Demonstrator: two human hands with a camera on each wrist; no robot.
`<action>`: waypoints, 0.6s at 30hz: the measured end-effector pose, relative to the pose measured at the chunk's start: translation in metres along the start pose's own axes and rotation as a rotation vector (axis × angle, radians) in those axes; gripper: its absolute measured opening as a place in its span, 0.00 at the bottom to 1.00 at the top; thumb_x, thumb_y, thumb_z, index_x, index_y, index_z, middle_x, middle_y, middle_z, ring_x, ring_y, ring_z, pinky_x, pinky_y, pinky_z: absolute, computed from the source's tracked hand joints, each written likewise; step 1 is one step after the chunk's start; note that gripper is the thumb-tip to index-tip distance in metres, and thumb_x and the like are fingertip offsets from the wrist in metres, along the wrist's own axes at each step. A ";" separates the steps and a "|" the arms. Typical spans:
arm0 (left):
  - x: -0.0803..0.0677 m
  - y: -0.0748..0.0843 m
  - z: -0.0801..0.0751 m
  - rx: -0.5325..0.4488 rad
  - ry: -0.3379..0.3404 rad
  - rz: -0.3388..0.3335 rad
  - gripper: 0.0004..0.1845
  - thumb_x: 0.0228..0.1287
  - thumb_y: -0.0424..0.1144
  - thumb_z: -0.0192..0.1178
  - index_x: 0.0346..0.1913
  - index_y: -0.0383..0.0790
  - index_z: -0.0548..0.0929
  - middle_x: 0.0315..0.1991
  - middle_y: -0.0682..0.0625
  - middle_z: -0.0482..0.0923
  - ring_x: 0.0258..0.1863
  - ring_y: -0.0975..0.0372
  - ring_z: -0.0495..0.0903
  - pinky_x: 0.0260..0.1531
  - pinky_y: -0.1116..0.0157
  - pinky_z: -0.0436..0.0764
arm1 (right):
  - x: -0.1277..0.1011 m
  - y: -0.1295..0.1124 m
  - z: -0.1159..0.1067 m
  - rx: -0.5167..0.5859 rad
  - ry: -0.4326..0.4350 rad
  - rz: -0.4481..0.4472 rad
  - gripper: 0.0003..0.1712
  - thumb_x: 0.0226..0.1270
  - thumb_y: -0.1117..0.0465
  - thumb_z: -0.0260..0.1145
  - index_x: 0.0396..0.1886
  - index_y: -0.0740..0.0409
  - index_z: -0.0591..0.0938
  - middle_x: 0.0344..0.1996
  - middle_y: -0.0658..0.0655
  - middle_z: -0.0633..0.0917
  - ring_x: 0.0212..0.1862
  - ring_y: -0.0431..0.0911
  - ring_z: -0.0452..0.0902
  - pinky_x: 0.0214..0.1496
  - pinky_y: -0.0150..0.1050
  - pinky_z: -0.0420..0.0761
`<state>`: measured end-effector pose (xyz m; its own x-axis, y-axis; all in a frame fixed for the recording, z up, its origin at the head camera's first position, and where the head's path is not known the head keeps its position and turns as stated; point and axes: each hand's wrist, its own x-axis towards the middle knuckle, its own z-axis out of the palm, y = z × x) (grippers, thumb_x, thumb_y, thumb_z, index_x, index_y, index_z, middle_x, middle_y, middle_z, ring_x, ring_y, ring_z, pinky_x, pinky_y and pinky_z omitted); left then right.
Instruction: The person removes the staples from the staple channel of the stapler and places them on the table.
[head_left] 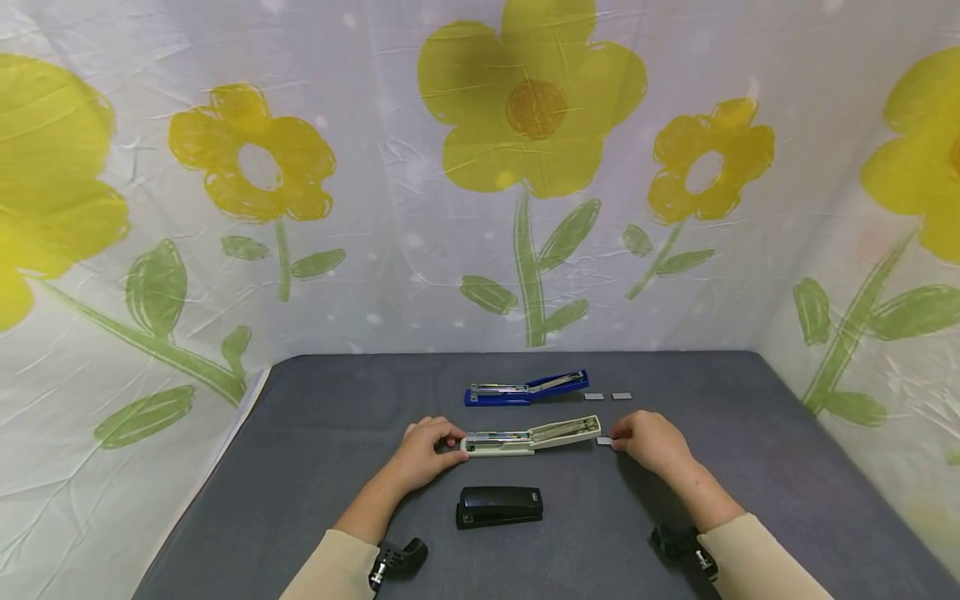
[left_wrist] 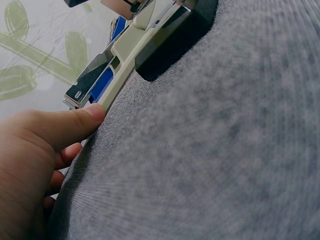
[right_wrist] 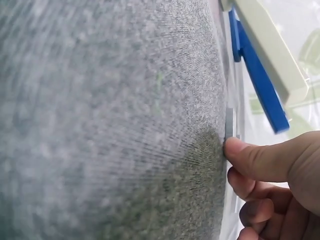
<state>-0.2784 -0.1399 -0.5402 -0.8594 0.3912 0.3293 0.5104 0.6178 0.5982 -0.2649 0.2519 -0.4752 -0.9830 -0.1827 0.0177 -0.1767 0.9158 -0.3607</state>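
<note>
A cream stapler (head_left: 498, 450) lies spread wide on the grey table, its top folded back to the right and its metal staple channel showing. My left hand (head_left: 422, 454) holds the stapler's left end, with the thumb (left_wrist: 92, 114) against the near side of its base in the left wrist view. Just past the stapler's right end, my right hand (head_left: 654, 442) pinches a small grey strip of staples (right_wrist: 229, 122) by one end, thumb on the near side. The strip is at the table surface. The fingertips behind it are partly hidden.
Behind the cream stapler lies a blue stapler (head_left: 498, 400), also opened out. To its right are two more staple strips, one nearer (head_left: 593, 397) and one farther right (head_left: 622, 396). A closed black stapler (head_left: 500, 506) sits in front. A flowered curtain (head_left: 397, 275) surrounds the table.
</note>
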 end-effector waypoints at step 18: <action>0.001 0.000 0.000 0.003 -0.014 -0.031 0.11 0.60 0.46 0.76 0.44 0.50 0.90 0.31 0.63 0.74 0.34 0.65 0.68 0.43 0.58 0.60 | -0.002 -0.008 -0.034 0.178 -0.045 -0.028 0.16 0.68 0.63 0.72 0.53 0.66 0.87 0.35 0.54 0.86 0.29 0.45 0.74 0.33 0.44 0.73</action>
<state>-0.2793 -0.1397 -0.5405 -0.8742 0.3815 0.3004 0.4839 0.6317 0.6056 -0.2628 0.2572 -0.4406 -0.9739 -0.2269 -0.0105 -0.1884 0.8330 -0.5203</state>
